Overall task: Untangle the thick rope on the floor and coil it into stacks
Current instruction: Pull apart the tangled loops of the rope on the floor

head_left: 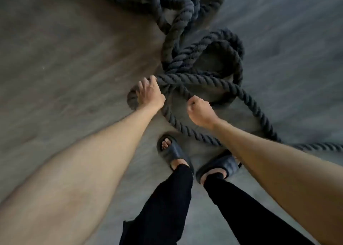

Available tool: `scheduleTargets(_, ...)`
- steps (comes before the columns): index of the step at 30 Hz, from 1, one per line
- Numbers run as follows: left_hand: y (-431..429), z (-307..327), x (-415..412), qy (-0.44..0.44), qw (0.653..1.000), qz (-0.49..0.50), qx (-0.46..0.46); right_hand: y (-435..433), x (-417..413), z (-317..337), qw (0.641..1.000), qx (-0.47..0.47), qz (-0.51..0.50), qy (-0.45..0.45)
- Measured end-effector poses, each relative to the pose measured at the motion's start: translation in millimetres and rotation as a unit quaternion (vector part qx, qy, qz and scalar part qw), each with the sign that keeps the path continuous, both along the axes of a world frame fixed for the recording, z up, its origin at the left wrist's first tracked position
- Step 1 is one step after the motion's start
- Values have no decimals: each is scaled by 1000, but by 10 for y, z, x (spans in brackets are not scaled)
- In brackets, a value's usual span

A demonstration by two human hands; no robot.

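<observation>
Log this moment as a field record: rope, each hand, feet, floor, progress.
rope: thick, dark, twisted rope; loose loops crossing each other on the floor, more heaped toward the top of the view
left hand: left hand grips the end of a loop, fingers curled over it
right hand: right hand fisted round a strand beside the crossing
feet: dark slides, black trousers, standing just short of the nearest loop
floor: grey, bare floor
progress: tangled; no coiled stack in view
</observation>
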State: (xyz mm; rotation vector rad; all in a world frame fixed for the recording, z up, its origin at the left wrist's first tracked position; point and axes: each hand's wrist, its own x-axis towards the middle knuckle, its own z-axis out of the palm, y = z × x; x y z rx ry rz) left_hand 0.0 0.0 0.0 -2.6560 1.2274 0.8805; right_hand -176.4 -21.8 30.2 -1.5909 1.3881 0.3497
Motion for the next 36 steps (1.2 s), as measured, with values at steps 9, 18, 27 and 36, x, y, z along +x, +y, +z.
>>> scheduleTargets(9,-135,-823,211,-107,983,-136,64,163,-125,-795,999,-14,-50,8)
scheduleTargets(18,236,-555,3,141,979,-23,148,261,-196,-542,999,-11,-46,25)
scheduleTargets(27,327,514,-834,269,914,-205,224,234,-825,271,950,-156,243,119)
scheduleTargets(36,38,1520,-1409,313,942,-62,105,-35,-1595,1188,971,-162,174,-6)
